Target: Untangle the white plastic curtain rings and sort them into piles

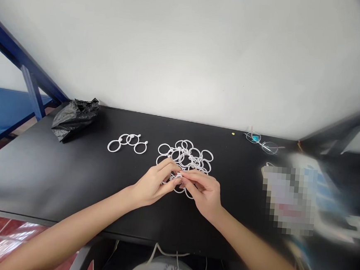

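My left hand (154,182) and my right hand (205,191) meet over the middle of the black table. Between their fingertips they pinch a small white curtain ring (179,176), mostly covered by the fingers. Just behind and under the hands lies a loose pile of white curtain rings (186,158), overlapping one another, with small knobs on their rims. Farther left, several more white curtain rings (140,147) lie in a small group on the table, apart from the pile.
A crumpled black plastic bag (75,117) sits at the table's back left. Eyeglasses (262,145) lie at the back right, near a tiny yellow bit (233,133). A blurred, pixelated item is at the right. A white wall (173,59) rises behind the black table (70,180).
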{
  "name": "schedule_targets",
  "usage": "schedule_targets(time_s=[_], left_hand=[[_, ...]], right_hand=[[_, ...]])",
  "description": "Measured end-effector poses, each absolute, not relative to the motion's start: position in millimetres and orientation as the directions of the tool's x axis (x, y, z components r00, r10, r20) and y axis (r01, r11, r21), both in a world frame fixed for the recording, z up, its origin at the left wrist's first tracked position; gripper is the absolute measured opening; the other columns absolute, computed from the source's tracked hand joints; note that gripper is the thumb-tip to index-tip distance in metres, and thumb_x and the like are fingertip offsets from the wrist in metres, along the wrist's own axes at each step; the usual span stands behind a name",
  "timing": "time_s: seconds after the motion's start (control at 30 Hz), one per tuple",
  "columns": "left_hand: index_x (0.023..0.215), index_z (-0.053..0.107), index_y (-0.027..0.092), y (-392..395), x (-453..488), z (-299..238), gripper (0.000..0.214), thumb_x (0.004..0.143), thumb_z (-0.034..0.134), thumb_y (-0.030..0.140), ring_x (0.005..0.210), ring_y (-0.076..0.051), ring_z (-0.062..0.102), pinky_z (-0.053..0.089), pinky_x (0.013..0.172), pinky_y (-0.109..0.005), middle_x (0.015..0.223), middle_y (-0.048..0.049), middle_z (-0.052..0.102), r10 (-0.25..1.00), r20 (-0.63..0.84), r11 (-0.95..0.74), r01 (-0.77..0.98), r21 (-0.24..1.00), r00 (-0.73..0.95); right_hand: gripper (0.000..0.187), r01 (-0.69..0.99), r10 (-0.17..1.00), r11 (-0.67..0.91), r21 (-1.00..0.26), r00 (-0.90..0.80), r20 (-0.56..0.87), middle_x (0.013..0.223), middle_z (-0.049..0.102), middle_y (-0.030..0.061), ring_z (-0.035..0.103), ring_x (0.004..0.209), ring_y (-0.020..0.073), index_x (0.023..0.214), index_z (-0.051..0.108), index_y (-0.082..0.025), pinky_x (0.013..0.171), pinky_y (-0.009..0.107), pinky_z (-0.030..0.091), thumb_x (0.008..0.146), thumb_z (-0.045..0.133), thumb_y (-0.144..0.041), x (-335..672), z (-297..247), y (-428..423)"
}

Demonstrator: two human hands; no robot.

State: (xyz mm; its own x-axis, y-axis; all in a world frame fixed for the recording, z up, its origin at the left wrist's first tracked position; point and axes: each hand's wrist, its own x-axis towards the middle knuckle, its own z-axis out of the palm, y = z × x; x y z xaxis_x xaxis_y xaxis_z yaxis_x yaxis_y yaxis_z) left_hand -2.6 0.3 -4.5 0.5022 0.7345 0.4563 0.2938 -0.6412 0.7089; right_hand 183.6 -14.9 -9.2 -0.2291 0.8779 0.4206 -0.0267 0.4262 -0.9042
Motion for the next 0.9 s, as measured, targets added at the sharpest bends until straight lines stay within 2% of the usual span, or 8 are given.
schedule_targets(time_s=[0.17, 0.3, 0.43, 0.57, 0.67, 0.77, 0.9], left_hand=[[0.106, 0.057, 0.015, 1, -2, -1, 0.018, 0.099, 0.041, 0.017, 0.084, -0.014, 0.056, 0.051, 0.073, -0.025, 0.095, -0.0066, 0.055, 0.728, 0.450, -0.646, 0.298, 0.703, 0.517], [0.102, 0.057, 0.016, 0, -2, -3, 0.018, 0.100, 0.040, 0.018, 0.082, -0.013, 0.057, 0.051, 0.073, -0.025, 0.095, -0.0060, 0.055, 0.738, 0.418, -0.635, 0.334, 0.697, 0.530], [0.101, 0.058, 0.017, 2, -3, 0, 0.018, 0.100, 0.040, 0.021, 0.083, -0.014, 0.057, 0.050, 0.072, -0.025, 0.095, -0.0061, 0.056, 0.738, 0.406, -0.639, 0.365, 0.677, 0.539], [0.102, 0.059, 0.018, 20, -22, 5, 0.017, 0.100, 0.044, 0.025, 0.091, -0.019, 0.055, 0.047, 0.084, -0.033, 0.098, -0.0072, 0.060, 0.761, 0.440, -0.648, 0.545, 0.532, 0.476], [0.103, 0.059, 0.017, 43, -47, -2, 0.019, 0.099, 0.044, 0.028, 0.096, -0.023, 0.055, 0.044, 0.091, -0.040, 0.102, -0.0086, 0.061, 0.829, 0.414, -0.538, 0.737, 0.409, 0.375], [0.097, 0.060, 0.016, 60, -69, -15, 0.025, 0.099, 0.036, 0.023, 0.090, -0.024, 0.055, 0.045, 0.086, -0.041, 0.098, -0.0095, 0.061, 0.884, 0.325, -0.434, 0.847, 0.307, 0.335], [0.095, 0.061, 0.016, 64, -77, -21, 0.023, 0.094, 0.038, 0.018, 0.089, -0.025, 0.056, 0.045, 0.082, -0.041, 0.096, -0.0095, 0.063, 0.911, 0.286, -0.359, 0.911, 0.201, 0.296]], right_hand=[[0.032, -0.025, 0.880, 0.427, -0.904, -0.219, 0.421, 0.092, 0.074, 0.0027, 0.072, 0.075, 0.0157, 0.107, 0.074, -0.029, 0.067, 0.028, 0.062, 0.088, 0.061, -0.007, 183, -9, -16], [0.030, -0.003, 0.881, 0.438, -0.899, -0.200, 0.429, 0.091, 0.075, 0.0026, 0.073, 0.077, 0.0164, 0.104, 0.075, -0.028, 0.069, 0.028, 0.063, 0.089, 0.060, -0.007, 181, -9, -17], [0.024, 0.001, 0.906, 0.381, -0.925, -0.203, 0.372, 0.089, 0.076, 0.0021, 0.074, 0.077, 0.0170, 0.100, 0.075, -0.028, 0.072, 0.030, 0.063, 0.089, 0.061, -0.011, 181, -9, -16], [0.025, -0.062, 0.950, 0.262, -0.963, -0.160, 0.268, 0.099, 0.076, 0.0042, 0.075, 0.078, 0.0185, 0.113, 0.070, -0.028, 0.068, 0.032, 0.063, 0.091, 0.061, -0.021, 184, -10, -13], [0.027, -0.068, 0.969, 0.218, -0.974, -0.105, 0.224, 0.101, 0.076, 0.0058, 0.074, 0.073, 0.0173, 0.119, 0.066, -0.027, 0.058, 0.029, 0.060, 0.093, 0.059, -0.027, 188, -9, -9], [0.025, -0.045, 0.977, 0.198, -0.979, -0.069, 0.201, 0.099, 0.076, 0.0063, 0.072, 0.068, 0.0155, 0.116, 0.067, -0.026, 0.056, 0.027, 0.058, 0.093, 0.058, -0.029, 191, -7, -7], [0.021, -0.027, 0.974, 0.218, -0.976, -0.054, 0.219, 0.094, 0.076, 0.0061, 0.070, 0.064, 0.0146, 0.109, 0.069, -0.024, 0.055, 0.028, 0.058, 0.092, 0.060, -0.030, 193, -5, -7]])
